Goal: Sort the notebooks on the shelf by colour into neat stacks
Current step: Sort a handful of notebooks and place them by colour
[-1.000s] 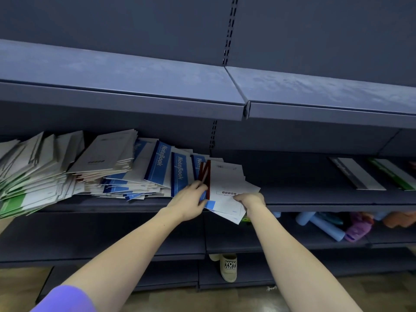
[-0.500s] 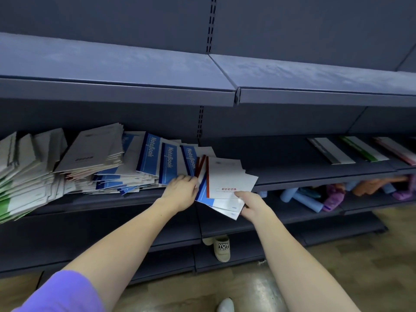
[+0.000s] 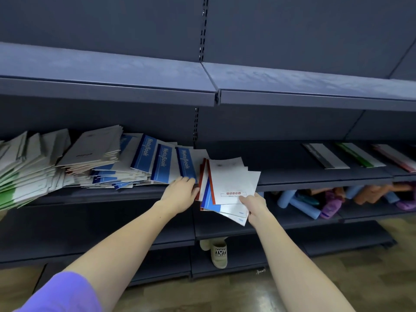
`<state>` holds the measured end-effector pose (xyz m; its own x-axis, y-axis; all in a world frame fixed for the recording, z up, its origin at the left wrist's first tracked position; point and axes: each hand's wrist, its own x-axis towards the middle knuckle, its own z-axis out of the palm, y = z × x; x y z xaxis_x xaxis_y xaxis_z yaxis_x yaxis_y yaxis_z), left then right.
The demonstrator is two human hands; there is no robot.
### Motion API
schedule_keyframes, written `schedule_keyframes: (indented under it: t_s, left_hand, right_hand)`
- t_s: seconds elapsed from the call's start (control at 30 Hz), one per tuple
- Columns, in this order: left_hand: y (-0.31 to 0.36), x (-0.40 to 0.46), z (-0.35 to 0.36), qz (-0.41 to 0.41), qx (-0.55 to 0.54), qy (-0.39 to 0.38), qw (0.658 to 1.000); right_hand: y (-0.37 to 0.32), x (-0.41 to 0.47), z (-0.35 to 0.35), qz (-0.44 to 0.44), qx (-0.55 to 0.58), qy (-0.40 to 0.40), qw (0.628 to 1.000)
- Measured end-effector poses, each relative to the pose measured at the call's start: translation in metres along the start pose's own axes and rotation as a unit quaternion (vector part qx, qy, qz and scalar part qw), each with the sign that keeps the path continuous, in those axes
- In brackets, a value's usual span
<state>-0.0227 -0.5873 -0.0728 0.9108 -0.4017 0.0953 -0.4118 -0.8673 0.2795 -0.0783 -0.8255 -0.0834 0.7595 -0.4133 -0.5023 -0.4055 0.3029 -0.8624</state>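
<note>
Dark shelf [image 3: 315,176] carries messy blue notebooks [image 3: 157,161]; a fanned handful of red- and blue-edged notebooks [image 3: 227,185] overhangs its edge, pinched by the right hand [image 3: 254,206], left hand [image 3: 180,194] curled against them.

The right hand [image 3: 254,207] grips a small bunch of notebooks [image 3: 227,188], and its fingers are hidden under them. Only thin red and blue edges of the lower books peek out. The small red print just above the thumb is too tiny to read. Left of the grip, the left hand [image 3: 180,194] hides its fingertips against the blue notebooks [image 3: 162,163]. Far left, the green-edged pile [image 3: 13,176] is cut off by the edge.
</note>
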Motion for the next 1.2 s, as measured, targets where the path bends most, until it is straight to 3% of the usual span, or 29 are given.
schedule_keyframes:
  t_s: [0.1,0.17,0.23,0.57,0.8,0.93,1.2]
  left_hand:
    - [0.037,0.003,0.001,-0.073,-0.113,-0.037,0.99]
    - [0.07,0.004,0.001,-0.112,-0.266,-0.079,0.954]
    - [0.102,0.004,0.004,-0.128,-0.352,-0.083,0.923]
    - [0.218,0.022,0.031,-0.111,-0.356,-0.048,0.927]
    - [0.281,0.041,0.034,-0.137,-0.505,-0.066,0.85]
    - [0.305,0.055,0.048,-0.128,-0.466,-0.064,0.873]
    - [0.342,0.112,0.069,-0.108,-0.46,-0.039,0.881]
  right_hand:
    - [-0.005,0.0,-0.034,-0.005,0.021,-0.03,0.999]
    - [-0.005,0.002,-0.053,-0.006,0.034,-0.063,0.997]
    - [-0.007,0.003,-0.073,-0.004,0.033,-0.084,0.996]
    - [-0.025,0.001,-0.176,-0.029,0.01,-0.153,0.988]
    - [-0.04,0.017,-0.246,-0.066,-0.032,-0.173,0.982]
    - [-0.054,0.033,-0.263,-0.075,-0.052,-0.118,0.989]
    - [-0.082,0.084,-0.295,-0.093,-0.102,0.104,0.985]
